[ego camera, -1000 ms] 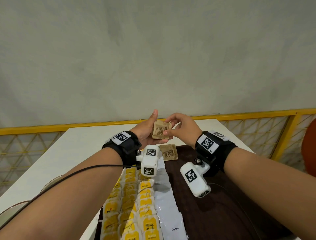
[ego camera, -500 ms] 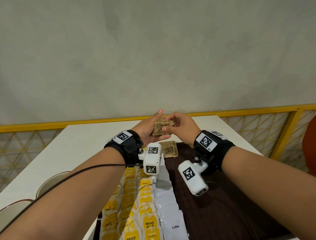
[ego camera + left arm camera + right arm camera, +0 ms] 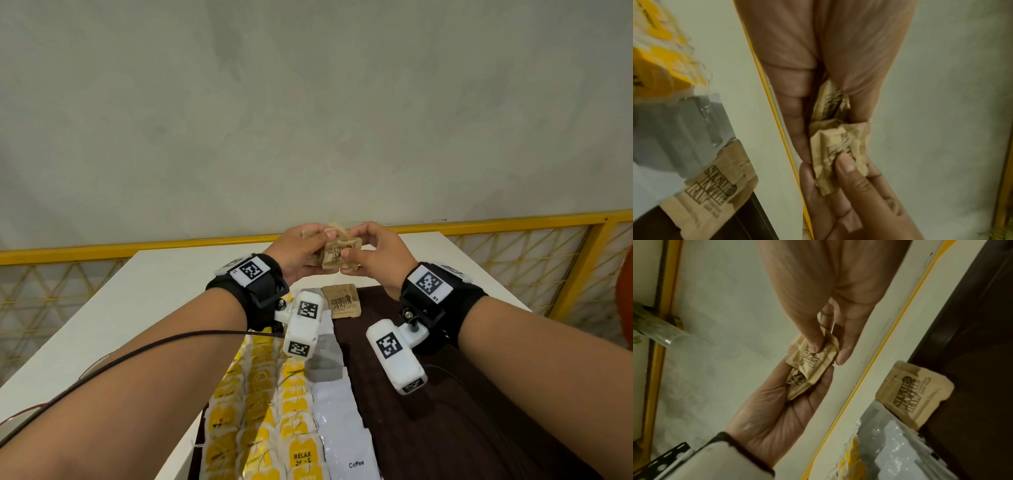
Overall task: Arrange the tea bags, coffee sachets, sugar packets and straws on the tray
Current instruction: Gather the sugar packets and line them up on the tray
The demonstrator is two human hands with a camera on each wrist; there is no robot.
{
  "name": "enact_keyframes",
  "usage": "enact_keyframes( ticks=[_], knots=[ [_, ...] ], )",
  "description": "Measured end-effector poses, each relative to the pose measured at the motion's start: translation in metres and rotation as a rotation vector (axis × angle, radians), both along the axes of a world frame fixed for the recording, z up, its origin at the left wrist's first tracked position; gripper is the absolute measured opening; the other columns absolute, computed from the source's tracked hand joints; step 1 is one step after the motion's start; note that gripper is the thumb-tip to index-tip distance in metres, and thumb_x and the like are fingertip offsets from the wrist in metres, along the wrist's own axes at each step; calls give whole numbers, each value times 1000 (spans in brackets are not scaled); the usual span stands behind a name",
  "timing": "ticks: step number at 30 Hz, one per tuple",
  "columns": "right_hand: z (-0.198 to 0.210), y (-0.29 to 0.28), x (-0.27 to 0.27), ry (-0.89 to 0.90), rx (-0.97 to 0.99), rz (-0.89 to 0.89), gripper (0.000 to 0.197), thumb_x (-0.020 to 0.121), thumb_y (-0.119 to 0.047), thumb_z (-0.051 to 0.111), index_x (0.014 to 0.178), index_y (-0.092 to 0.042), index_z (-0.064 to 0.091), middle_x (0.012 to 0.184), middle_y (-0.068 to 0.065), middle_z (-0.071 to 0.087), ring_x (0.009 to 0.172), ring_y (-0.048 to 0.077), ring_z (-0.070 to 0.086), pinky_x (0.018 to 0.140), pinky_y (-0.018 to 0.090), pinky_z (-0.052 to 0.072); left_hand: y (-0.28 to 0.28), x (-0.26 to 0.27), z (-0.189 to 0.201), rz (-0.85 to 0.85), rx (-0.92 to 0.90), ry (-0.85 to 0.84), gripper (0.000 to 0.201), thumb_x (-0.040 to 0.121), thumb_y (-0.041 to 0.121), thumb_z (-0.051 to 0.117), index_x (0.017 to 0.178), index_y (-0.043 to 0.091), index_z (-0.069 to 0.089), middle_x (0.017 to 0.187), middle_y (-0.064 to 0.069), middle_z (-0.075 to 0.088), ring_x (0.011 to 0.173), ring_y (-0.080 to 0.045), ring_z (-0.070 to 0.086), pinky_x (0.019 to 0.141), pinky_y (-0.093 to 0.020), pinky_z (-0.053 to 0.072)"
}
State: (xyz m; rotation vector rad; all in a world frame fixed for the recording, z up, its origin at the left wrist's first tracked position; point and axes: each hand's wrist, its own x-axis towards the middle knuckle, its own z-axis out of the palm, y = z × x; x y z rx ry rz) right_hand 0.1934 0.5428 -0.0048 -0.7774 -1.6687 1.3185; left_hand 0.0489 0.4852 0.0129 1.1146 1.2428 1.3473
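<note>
Both hands are raised above the far end of the dark brown tray [image 3: 428, 428]. My left hand [image 3: 308, 243] holds a small stack of brown sugar packets [image 3: 830, 100] between thumb and fingers. My right hand [image 3: 356, 255] pinches the front sugar packet [image 3: 337, 258], thumb on its printed face [image 3: 813, 363]. This packet still overlaps the left hand's stack [image 3: 797, 384]. Another sugar packet [image 3: 340, 301] lies flat at the tray's far end. Rows of yellow tea bags [image 3: 260, 411] fill the tray's left side, with a column of white coffee sachets [image 3: 342, 428] beside them. No straws are in view.
The tray lies on a white table [image 3: 137, 308] with a yellow railing [image 3: 513, 222] and a grey wall behind it. The right half of the tray is bare dark wood. A black cable [image 3: 137, 353] runs along my left forearm. A clear tube-like object [image 3: 659, 334] shows in the right wrist view.
Both hands have lifted a little and moved farther out. The right hand has shifted its pinch, and the front packet now stands apart from the stack in the left hand.
</note>
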Motion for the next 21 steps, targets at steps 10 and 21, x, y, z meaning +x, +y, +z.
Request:
enact_keyframes(
  ticks=[10, 21],
  knots=[
    [2, 1, 6, 112, -274, 22, 15, 89, 1, 61, 104, 2, 61, 102, 17, 66, 88, 24, 68, 71, 30, 60, -1, 10, 7, 153, 27, -110, 17, 97, 7, 48, 81, 12, 44, 89, -16, 60, 74, -27, 64, 60, -37, 59],
    [2, -9, 11, 203, -352, 18, 9, 90, 5, 57, 93, -3, 60, 96, 15, 67, 88, 25, 68, 70, 31, 60, -5, 23, 6, 294, 47, -316, 25, 92, -9, 42, 90, 16, 42, 84, -12, 57, 70, -23, 60, 55, -30, 54]
  ],
)
